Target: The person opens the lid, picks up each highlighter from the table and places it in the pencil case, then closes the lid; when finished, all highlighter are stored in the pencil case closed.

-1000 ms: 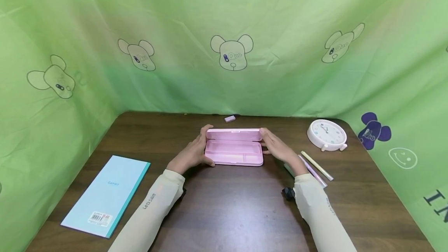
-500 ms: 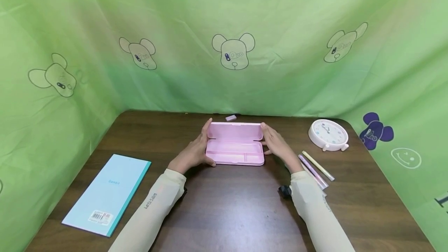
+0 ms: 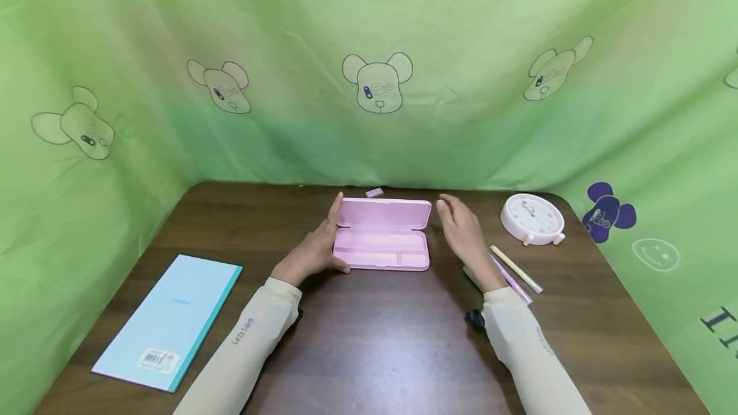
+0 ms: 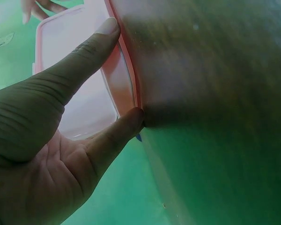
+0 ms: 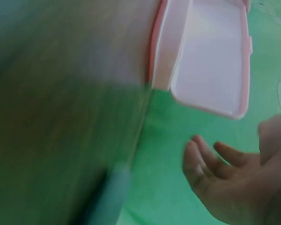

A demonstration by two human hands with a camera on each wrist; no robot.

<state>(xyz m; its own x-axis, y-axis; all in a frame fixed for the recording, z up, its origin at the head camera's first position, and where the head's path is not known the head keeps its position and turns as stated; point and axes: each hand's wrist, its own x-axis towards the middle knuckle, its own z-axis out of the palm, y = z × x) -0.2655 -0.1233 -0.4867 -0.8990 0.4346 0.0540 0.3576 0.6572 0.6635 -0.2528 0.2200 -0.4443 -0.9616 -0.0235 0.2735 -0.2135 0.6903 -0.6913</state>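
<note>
A pink pencil case (image 3: 383, 214) lies on the table with its lid raised, its lower tray divided into compartments that hold nothing. My left hand (image 3: 314, 245) grips the case's left end, thumb at the front corner and fingers toward the back. In the left wrist view, the thumb (image 4: 68, 77) lies along the tray's edge. My right hand (image 3: 463, 232) is just right of the raised lid, holding nothing. The right wrist view shows a gap between its loosely bent fingers (image 5: 210, 161) and the case (image 5: 210, 56).
A small pink eraser (image 3: 374, 193) lies behind the case. At the right are a round white clock (image 3: 533, 216), a yellow pen (image 3: 517, 269) and a purple pen (image 3: 512, 278), with another pen partly under the right wrist. A blue notebook (image 3: 167, 322) lies left. Green curtain (image 3: 375, 152) hangs behind.
The lid has swung further back, from partly raised to standing open. My right hand has let go of the lid and moved right, away from the case. The left hand stays at the left end.
</note>
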